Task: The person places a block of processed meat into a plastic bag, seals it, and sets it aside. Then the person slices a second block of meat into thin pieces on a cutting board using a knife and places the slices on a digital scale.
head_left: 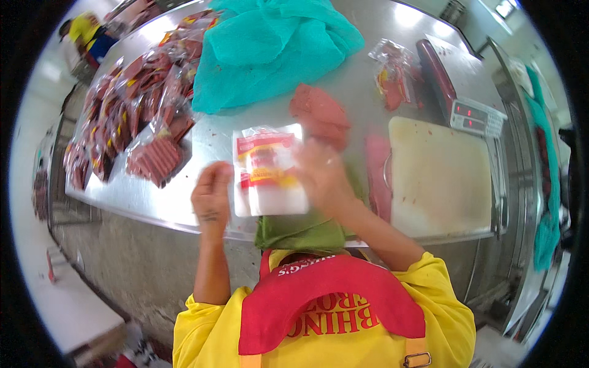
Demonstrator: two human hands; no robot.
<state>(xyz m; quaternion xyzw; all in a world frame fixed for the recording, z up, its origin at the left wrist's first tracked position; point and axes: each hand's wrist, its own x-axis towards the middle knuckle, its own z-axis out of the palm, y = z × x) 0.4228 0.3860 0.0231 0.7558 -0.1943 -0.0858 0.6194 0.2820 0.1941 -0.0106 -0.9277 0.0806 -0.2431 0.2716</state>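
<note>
A plastic pouch (262, 191) with a red and yellow label and white lower half lies in front of me, over a folded green cloth (297, 233). At its left is my left hand (210, 193), fingers curled together; whatever they may hold is too blurred to make out. My right hand (320, 181) is smeared by motion at the pouch's right edge, so its grip is unclear. Just beyond lies a pile of pink sliced meat (316, 110). To the right, more pink material (377, 178) lies beside a cream cutting board (438, 184).
Many bagged meat packs (153, 156) cover the metal table's left. A turquoise cloth (270, 46) lies at the back. Toward the back right are another pack (396, 80), a long red meat log (435, 76) and a scale (477, 118). A person in yellow (86, 34) stands beyond the far left.
</note>
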